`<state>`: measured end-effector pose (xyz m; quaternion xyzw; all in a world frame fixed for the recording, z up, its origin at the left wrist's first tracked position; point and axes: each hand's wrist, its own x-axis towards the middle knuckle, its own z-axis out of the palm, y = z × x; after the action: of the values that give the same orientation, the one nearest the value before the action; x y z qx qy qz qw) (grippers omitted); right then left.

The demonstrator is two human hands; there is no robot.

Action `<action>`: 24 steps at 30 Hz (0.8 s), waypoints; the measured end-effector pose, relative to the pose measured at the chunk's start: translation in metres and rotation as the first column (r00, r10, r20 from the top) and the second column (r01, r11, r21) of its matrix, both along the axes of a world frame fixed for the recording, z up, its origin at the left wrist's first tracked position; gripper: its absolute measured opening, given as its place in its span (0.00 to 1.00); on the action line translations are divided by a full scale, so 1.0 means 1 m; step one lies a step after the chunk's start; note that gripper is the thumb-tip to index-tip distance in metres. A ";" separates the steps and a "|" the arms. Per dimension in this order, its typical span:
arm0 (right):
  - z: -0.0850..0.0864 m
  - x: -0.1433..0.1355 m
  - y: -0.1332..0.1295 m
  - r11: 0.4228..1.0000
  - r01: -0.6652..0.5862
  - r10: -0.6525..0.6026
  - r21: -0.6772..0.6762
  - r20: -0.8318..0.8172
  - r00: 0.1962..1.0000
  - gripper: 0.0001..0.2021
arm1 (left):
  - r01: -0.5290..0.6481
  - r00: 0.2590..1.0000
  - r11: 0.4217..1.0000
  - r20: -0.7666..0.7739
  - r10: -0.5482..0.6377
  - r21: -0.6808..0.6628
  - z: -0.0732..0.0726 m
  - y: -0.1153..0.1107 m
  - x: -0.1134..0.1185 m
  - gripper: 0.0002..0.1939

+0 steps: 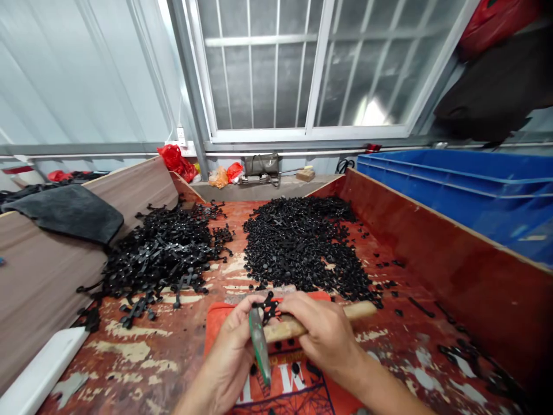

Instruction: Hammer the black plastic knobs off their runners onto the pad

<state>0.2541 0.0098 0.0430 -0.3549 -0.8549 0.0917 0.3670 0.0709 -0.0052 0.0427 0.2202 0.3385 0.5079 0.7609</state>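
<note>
Closest to me are the person's bare hands, low over the table. The right hand (324, 328) is wrapped around a hammer's pale wooden handle (285, 330), and the hammer's head (260, 349), grey with worn green paint, hangs in front of the left palm. The left hand (233, 346) has thumb and fingers pinched on a small black piece (271, 308), partly hidden behind the hammer. That piece sits between the two hands, above a red sheet (215, 323) printed with white letters; it is glossy, branching, with rounded knobs at its ends.

Boards wall in the work area like a wide tray. Inside it two heaps spread out: on the left a tangle of longer black pieces (159, 253), on the right a denser mound of small black bits (302, 242). A blue crate (453, 184) stands beyond the right-hand board (432, 230); I can't make out what it holds.

The tabletop (142, 366) is reddish brown, scuffed through to pale patches. A dark cloth (69, 210) drapes over the left board. Behind, a barred sliding window (263, 75) is set in a pale ribbed wall (82, 75), with red plastic bags (176, 161) near the socket.
</note>
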 end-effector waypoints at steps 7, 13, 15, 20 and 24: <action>0.002 -0.014 -0.027 0.979 0.077 -0.081 0.191 0.016 0.997 0.10 | -0.161 0.986 0.985 0.043 0.164 -0.070 -0.019 -0.005 0.007 0.23; 0.000 -0.005 -0.025 0.932 0.184 -0.192 0.311 -0.006 0.981 0.12 | -0.080 0.993 0.958 0.059 0.100 -0.275 -0.006 -0.017 0.002 0.11; -0.002 -0.007 -0.025 0.911 0.191 -0.204 0.365 -0.004 0.979 0.12 | -0.037 0.997 0.967 0.061 0.054 -0.252 -0.008 -0.016 0.008 0.13; -0.012 -0.020 -0.030 0.949 0.093 -0.111 0.301 0.045 0.993 0.18 | -0.162 0.986 0.983 0.011 0.163 -0.087 -0.010 -0.002 0.005 0.14; -0.020 -0.010 -0.035 0.987 -0.003 -0.010 -0.163 -0.078 0.997 0.26 | -0.144 0.912 0.989 -0.383 0.145 0.033 -0.002 0.004 -0.046 0.16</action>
<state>0.2437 -0.0248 0.0227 -0.3813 -0.8290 0.1744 0.3702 0.0247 -0.0008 0.0408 0.2914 0.4954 0.5103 0.6398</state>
